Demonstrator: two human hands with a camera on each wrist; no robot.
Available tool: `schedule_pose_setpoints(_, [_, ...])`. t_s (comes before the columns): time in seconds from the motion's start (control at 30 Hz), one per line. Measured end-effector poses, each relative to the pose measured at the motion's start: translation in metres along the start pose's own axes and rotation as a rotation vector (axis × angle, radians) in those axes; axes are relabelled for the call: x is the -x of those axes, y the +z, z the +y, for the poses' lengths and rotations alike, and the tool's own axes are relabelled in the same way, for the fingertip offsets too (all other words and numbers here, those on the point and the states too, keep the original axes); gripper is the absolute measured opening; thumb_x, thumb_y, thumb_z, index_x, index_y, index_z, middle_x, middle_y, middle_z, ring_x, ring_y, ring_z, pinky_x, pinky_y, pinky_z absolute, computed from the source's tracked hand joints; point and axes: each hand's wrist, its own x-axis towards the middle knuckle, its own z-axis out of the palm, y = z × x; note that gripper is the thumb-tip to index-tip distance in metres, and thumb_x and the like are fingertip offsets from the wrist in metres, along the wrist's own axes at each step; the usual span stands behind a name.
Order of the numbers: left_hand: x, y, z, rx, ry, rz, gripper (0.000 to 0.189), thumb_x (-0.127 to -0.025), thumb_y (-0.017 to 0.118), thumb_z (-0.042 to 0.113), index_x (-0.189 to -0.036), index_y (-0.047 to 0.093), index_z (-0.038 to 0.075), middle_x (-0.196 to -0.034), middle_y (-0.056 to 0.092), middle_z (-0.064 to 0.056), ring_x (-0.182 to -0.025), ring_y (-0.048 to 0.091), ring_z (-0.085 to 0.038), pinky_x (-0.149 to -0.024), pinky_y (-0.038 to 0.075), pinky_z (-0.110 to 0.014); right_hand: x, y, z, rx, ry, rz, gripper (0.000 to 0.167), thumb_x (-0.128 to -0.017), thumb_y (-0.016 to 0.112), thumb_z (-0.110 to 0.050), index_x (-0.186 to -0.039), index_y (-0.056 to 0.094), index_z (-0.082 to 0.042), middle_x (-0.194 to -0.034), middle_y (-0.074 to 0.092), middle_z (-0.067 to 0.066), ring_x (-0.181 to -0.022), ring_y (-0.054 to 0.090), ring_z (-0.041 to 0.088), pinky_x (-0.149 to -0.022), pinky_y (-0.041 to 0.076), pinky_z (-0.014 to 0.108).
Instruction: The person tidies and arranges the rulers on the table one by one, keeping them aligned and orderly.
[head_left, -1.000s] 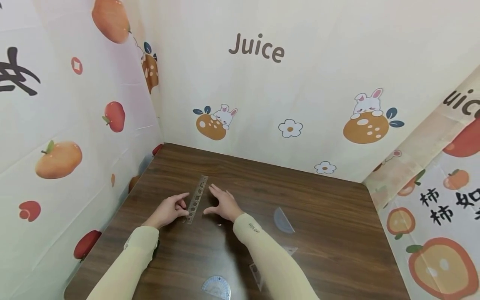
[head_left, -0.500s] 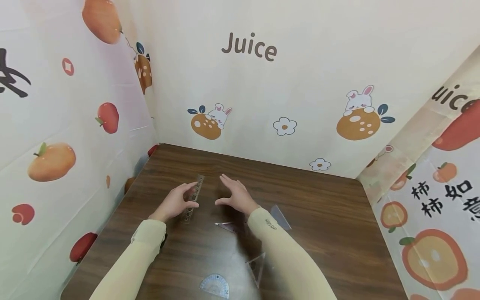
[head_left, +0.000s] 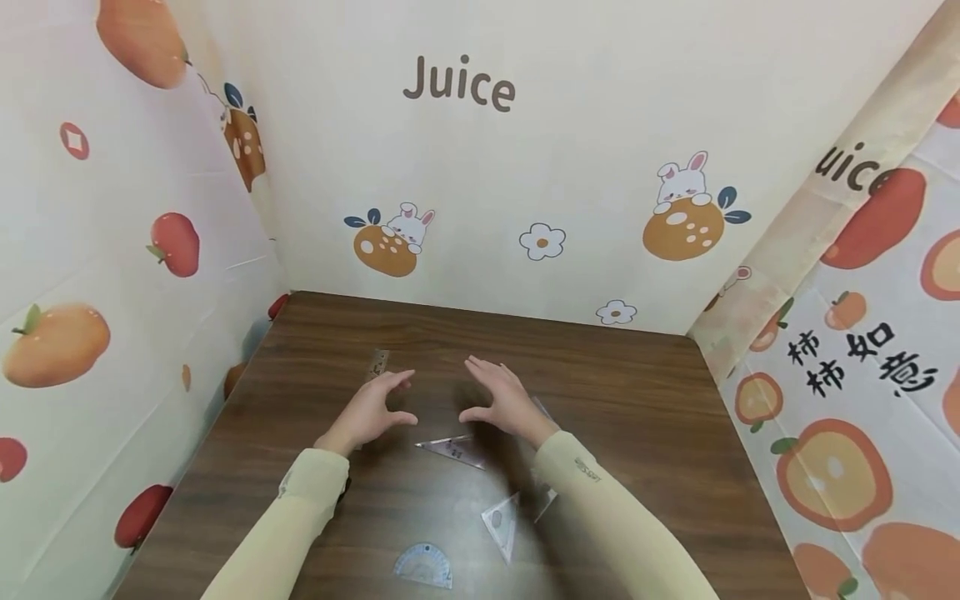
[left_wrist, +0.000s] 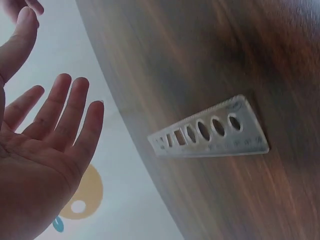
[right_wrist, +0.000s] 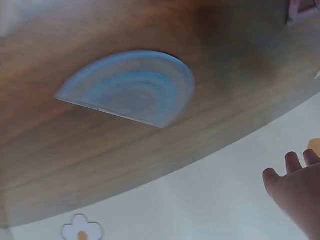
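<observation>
My left hand (head_left: 372, 410) hovers with fingers spread and thumb apart, holding nothing. It hides most of a clear ruler (head_left: 379, 362) with cut-out shapes; in the left wrist view that stencil ruler (left_wrist: 215, 142) lies whole on the table, away from the fingers. To the right, my right hand (head_left: 512, 400) is likewise spread and empty, palm towards the left one. Below and between the hands lies a clear set square (head_left: 456, 451). A bluish protractor (right_wrist: 135, 95) rests near the right hand, mostly covered by the arm in the head view.
Nearer the body lie another set square (head_left: 501, 527) and a small protractor (head_left: 423, 567). A further clear piece (head_left: 547, 502) shows partly beside the right sleeve. Fruit-printed cloth walls (head_left: 465, 167) border the wooden table (head_left: 637, 375) at the back and sides.
My left hand has come off the ruler and moved right, its fingers opening out. The right hand has moved right too, uncovering the set squares. The head view has turned right.
</observation>
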Motion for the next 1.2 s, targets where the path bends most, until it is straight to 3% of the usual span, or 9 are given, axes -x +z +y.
schedule_pose_setpoints(0.23, [0.004, 0.016, 0.005, -0.029, 0.077, 0.026, 0.079, -0.080, 0.088, 0.019, -0.149, 0.052, 0.005, -0.129, 0.066, -0.017, -0.121, 0.063, -0.035, -0.102, 0.052, -0.054, 0.035, 0.005, 0.018, 0.000, 0.024, 0.065, 0.097, -0.080, 0.086, -0.043, -0.158, 0.041, -0.007, -0.164, 0.041, 0.014, -0.153, 0.036, 0.039, -0.128, 0.021, 0.057])
schedule_pose_setpoints(0.4, [0.008, 0.025, 0.009, -0.043, 0.096, 0.053, 0.078, -0.079, 0.089, 0.021, -0.148, 0.054, 0.006, -0.130, 0.066, -0.016, -0.121, 0.064, -0.035, -0.101, 0.053, -0.053, 0.050, 0.009, 0.025, -0.034, 0.048, 0.110, 0.095, -0.079, 0.087, -0.039, -0.156, 0.043, -0.005, -0.162, 0.044, 0.015, -0.152, 0.038, 0.041, -0.125, 0.024, 0.060])
schedule_pose_setpoints(0.73, [0.017, 0.048, 0.010, -0.188, 0.088, 0.114, 0.080, -0.076, 0.092, 0.025, -0.147, 0.057, 0.010, -0.137, 0.065, -0.010, -0.128, 0.059, -0.034, -0.106, 0.049, -0.056, 0.066, 0.022, 0.023, 0.008, 0.081, 0.152, 0.092, -0.077, 0.087, -0.042, -0.152, 0.049, -0.003, -0.158, 0.049, 0.015, -0.148, 0.042, 0.042, -0.124, 0.027, 0.061])
schedule_pose_setpoints(0.97, [0.026, 0.061, 0.000, -0.210, 0.120, 0.136, 0.081, -0.073, 0.093, 0.026, -0.144, 0.059, 0.008, -0.139, 0.064, -0.010, -0.131, 0.057, -0.034, -0.106, 0.048, -0.057, 0.078, 0.041, 0.021, -0.037, 0.122, 0.163, 0.095, -0.075, 0.088, -0.045, -0.151, 0.050, -0.003, -0.157, 0.050, 0.017, -0.147, 0.043, 0.043, -0.123, 0.026, 0.063])
schedule_pose_setpoints(1.2, [0.027, 0.070, -0.009, -0.236, 0.094, 0.114, 0.081, -0.072, 0.094, 0.028, -0.143, 0.060, 0.007, -0.140, 0.064, -0.010, -0.132, 0.056, -0.034, -0.106, 0.046, -0.056, 0.080, 0.054, 0.021, 0.009, 0.116, 0.157, 0.096, -0.074, 0.088, -0.048, -0.150, 0.051, -0.002, -0.157, 0.051, 0.016, -0.146, 0.044, 0.042, -0.123, 0.027, 0.061])
